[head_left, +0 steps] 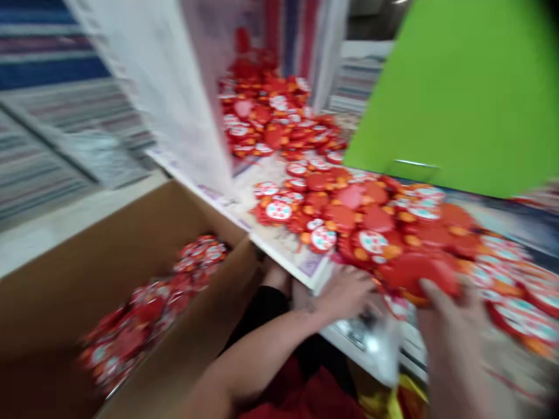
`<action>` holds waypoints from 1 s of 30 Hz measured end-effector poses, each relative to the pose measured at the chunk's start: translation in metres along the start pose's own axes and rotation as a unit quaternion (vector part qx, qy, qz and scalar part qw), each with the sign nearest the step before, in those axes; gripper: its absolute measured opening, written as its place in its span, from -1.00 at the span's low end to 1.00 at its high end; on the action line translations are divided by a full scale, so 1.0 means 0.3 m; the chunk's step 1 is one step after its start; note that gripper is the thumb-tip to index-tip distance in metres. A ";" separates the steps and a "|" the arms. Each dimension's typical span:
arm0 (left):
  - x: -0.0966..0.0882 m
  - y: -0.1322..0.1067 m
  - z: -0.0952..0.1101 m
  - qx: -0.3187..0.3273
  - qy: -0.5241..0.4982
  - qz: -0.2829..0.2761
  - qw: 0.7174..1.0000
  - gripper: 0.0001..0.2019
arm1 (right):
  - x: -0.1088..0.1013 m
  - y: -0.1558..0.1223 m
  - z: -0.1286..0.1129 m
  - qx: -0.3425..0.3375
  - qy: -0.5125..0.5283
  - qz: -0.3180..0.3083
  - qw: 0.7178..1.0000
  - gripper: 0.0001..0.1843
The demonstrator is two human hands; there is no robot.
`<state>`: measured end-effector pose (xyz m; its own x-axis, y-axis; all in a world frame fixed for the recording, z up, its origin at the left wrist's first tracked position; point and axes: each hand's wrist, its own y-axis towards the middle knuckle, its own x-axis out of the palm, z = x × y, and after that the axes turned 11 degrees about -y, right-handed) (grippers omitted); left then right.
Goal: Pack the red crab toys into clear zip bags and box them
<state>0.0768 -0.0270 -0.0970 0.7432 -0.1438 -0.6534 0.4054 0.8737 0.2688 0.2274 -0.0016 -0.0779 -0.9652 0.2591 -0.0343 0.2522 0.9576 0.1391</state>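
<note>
My right hand grips a round red plastic toy with an orange edge part, thumb over its near side. Close by on the left, my left hand has its fingers curled down at the top of a clear plastic bag and seems to pinch it; motion blurs the fingertips. A heap of similar red toys, with orange tabs and some white dotted faces, spreads over the table in front of both hands. What the bag contains is not clear.
Left of me stands an open cardboard box holding several bagged red toys. Behind the table heap, more toys spill from a white container on its side. A bright green panel rises at the right. Yellow material shows below.
</note>
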 end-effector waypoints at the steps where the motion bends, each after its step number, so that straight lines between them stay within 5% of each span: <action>1: 0.006 0.012 -0.010 -0.001 -0.013 0.021 1.000 -0.77 | -0.036 0.009 -0.007 -0.001 -0.004 0.015 1.000 -0.57; 6: 0.006 0.021 -0.065 0.008 -0.008 0.057 0.998 -0.89 | -0.038 0.037 0.021 0.004 -0.022 0.004 1.000 -0.58; 14: 0.028 -0.017 -0.046 0.089 0.089 0.098 0.987 -0.86 | -0.003 0.048 0.049 -0.006 -0.068 -0.049 0.997 -0.59; 19: 0.018 -0.012 -0.040 0.146 0.097 0.050 0.983 -0.85 | 0.015 0.067 0.042 -0.037 -0.096 -0.038 0.994 -0.58; 24: 0.021 0.007 -0.043 0.093 0.135 0.006 0.986 -0.89 | 0.012 0.070 0.038 -0.051 -0.079 -0.033 0.995 -0.59; 30: 0.027 0.008 -0.039 0.066 0.120 0.072 0.988 -0.83 | 0.004 0.061 0.036 -0.021 -0.060 -0.105 0.992 -0.46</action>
<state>0.0775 -0.0205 -0.1098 0.6567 0.1063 -0.7466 0.3816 0.8071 0.4506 0.2316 0.0177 -0.0861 -0.9804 0.0704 -0.1842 0.0413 0.9867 0.1573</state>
